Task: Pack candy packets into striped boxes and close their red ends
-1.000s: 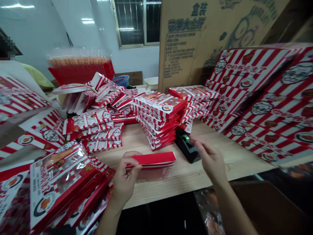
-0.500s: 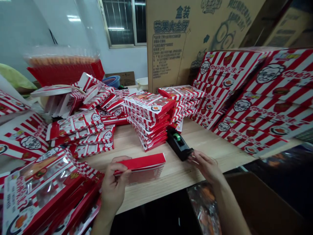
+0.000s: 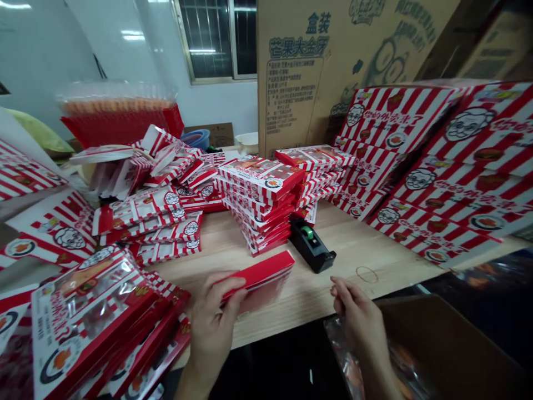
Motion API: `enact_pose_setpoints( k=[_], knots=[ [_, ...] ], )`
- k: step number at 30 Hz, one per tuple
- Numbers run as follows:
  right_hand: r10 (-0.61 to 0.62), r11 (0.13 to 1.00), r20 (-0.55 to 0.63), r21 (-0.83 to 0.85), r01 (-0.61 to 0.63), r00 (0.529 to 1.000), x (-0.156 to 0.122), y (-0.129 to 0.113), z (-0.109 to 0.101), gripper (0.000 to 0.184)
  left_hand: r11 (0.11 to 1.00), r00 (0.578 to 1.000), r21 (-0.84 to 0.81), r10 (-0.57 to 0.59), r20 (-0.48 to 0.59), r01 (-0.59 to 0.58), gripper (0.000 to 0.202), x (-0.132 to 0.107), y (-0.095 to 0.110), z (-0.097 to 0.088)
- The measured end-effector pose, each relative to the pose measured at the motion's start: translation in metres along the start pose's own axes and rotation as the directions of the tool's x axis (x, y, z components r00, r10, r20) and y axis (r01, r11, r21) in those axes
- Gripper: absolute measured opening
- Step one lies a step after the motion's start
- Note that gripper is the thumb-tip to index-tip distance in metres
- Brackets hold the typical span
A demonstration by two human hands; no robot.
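My left hand (image 3: 214, 322) grips the left end of a flat red box (image 3: 262, 272) that stands on its long edge on the wooden table (image 3: 353, 250), tilted a little. My right hand (image 3: 357, 319) hovers at the table's front edge with fingertips pinched together; whatever is between them is too small to see. A black tape dispenser (image 3: 312, 247) with a green roll stands just beyond the right hand, beside the box's right end.
Piles of red-and-white striped boxes crowd the table: a neat stack (image 3: 260, 200) behind the held box, loose piles at left (image 3: 104, 311) and large ones at right (image 3: 449, 166). A rubber band (image 3: 366, 274) lies near the dispenser. A tall cardboard carton (image 3: 333, 61) stands behind.
My right hand has pulled back from the tape dispenser toward the table's front edge. The red box in my left hand has tilted slightly.
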State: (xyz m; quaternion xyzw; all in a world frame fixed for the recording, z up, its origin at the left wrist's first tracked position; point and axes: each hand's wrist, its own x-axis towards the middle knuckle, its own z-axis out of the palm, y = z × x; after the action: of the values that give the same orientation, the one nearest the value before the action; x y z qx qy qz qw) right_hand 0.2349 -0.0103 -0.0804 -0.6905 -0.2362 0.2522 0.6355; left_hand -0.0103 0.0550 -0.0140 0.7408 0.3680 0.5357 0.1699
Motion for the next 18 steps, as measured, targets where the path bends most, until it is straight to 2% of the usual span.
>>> enact_pose_setpoints(
  k=[2, 5, 7, 10, 13, 15, 18],
  knots=[
    [-0.043, 0.985, 0.072, 0.168, 0.030, 0.996, -0.034, -0.031, 0.011, 0.036, 0.999, 0.993, 0.023, 0.024, 0.116, -0.027, 0.017, 0.002, 0.007, -0.005],
    [-0.132, 0.925, 0.262, 0.379, 0.024, 0.956, -0.068, -0.076, 0.040, 0.070, 0.999, 0.985, 0.018, 0.036, 0.168, -0.039, 0.020, 0.005, 0.014, -0.008],
    [-0.119, 0.897, 0.349, 0.440, -0.051, 0.929, -0.076, -0.092, 0.061, 0.084, 0.998, 0.987, 0.022, 0.047, 0.156, -0.051, 0.019, 0.006, 0.017, -0.007],
    [-0.016, 0.882, 0.396, 0.438, -0.173, 0.918, -0.075, -0.093, 0.082, 0.092, 0.996, 0.982, 0.049, 0.061, 0.178, -0.070, 0.017, 0.009, 0.021, -0.009],
    [0.032, 0.886, 0.393, 0.414, -0.208, 0.919, -0.071, -0.087, 0.086, 0.090, 0.974, 0.956, 0.154, 0.118, 0.270, -0.164, 0.017, 0.017, 0.030, -0.014],
    [0.051, 0.897, 0.429, 0.378, -0.230, 0.902, -0.069, -0.085, 0.082, 0.086, 0.936, 0.907, 0.237, 0.155, 0.392, -0.262, 0.028, 0.026, 0.037, -0.016],
    [0.078, 0.920, 0.440, 0.315, -0.235, 0.895, -0.066, -0.081, 0.077, 0.076, 0.891, 0.809, 0.288, 0.134, 0.573, -0.351, 0.045, 0.037, 0.046, -0.016]
  ],
)
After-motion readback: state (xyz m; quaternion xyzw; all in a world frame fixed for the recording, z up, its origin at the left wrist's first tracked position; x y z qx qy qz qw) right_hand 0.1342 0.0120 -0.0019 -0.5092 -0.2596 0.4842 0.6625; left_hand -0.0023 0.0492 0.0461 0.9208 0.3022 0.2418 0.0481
